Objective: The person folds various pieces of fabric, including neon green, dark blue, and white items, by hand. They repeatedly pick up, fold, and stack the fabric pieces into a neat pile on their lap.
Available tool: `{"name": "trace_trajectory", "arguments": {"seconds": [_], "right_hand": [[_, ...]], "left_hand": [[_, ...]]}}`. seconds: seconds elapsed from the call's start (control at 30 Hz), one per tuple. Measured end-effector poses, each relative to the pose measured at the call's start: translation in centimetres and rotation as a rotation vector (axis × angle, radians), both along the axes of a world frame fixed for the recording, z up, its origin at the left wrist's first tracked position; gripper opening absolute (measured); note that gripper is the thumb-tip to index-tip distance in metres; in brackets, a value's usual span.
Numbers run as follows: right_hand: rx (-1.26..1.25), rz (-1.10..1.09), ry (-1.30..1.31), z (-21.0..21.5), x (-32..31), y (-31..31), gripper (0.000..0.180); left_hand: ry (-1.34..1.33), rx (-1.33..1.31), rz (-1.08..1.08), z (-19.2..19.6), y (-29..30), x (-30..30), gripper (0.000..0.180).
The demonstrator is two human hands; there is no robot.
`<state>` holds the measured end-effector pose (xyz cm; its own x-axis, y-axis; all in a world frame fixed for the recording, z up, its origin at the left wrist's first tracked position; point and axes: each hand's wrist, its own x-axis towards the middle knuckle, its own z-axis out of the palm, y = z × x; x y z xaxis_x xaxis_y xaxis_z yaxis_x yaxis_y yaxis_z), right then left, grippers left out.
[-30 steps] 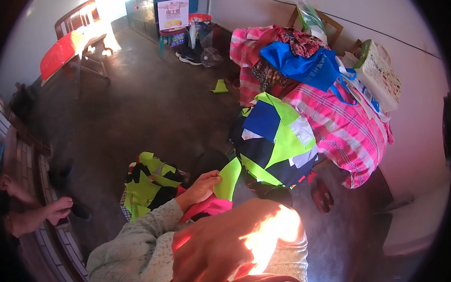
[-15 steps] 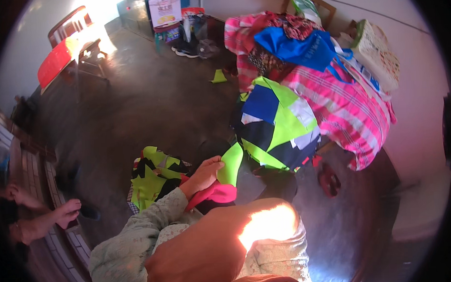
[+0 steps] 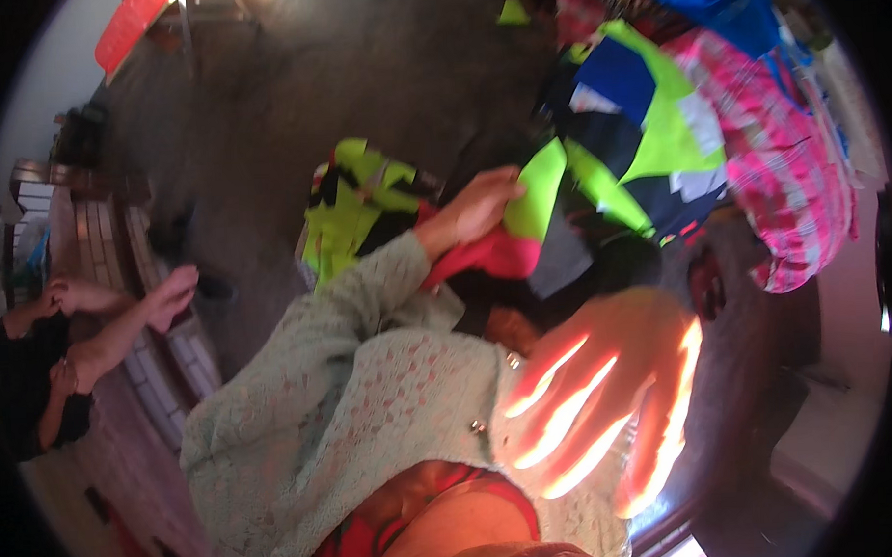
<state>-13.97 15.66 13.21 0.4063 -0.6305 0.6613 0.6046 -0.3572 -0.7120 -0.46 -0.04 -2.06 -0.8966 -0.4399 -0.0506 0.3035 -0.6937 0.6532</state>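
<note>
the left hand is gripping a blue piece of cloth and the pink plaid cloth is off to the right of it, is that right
Not quite: the colour is wrong. The head view shows the left hand gripping a lime-green piece of cloth, not a blue one. The pink plaid cloth is indeed off to the right of it.

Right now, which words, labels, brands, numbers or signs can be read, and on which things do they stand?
None can be read.
Green cloth in the left hand: no print visible.
Blue bag: cut off, too blurred to tell.
</note>
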Motion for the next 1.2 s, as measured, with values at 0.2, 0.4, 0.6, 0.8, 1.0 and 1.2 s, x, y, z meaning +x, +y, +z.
{"name": "trace_trajectory", "arguments": {"seconds": [0.2,0.4,0.6,0.8,1.0,1.2], "right_hand": [[0.655,-1.026,-0.405,-4.7,-2.7,-0.2,0.034],[1.173,-1.186,-0.269,-11.3,-3.3,-1.5,0.05],[1.13,-1.038,0.129,-11.4,-0.2,-3.5,0.08],[0.973,-0.772,0.069,-15.1,-0.9,-3.4,0.036],[0.973,-0.64,-0.063,-15.2,-1.6,-2.6,0.029],[0.892,-0.782,-0.218,-10.2,-0.7,-2.3,0.009]], "left_hand": [[0.062,0.203,-0.005,1.7,0.1,0.2,0.01],[0.141,0.318,-0.057,2.1,-0.4,0.7,0.026],[0.151,0.383,-0.116,2.0,-1.2,0.9,0.028],[0.135,0.348,-0.12,2.2,-1.1,1.0,0.03],[0.154,0.359,-0.107,1.3,-1.4,1.1,0.025],[0.243,0.415,-0.134,0.6,-1.5,1.3,0.024]]}}
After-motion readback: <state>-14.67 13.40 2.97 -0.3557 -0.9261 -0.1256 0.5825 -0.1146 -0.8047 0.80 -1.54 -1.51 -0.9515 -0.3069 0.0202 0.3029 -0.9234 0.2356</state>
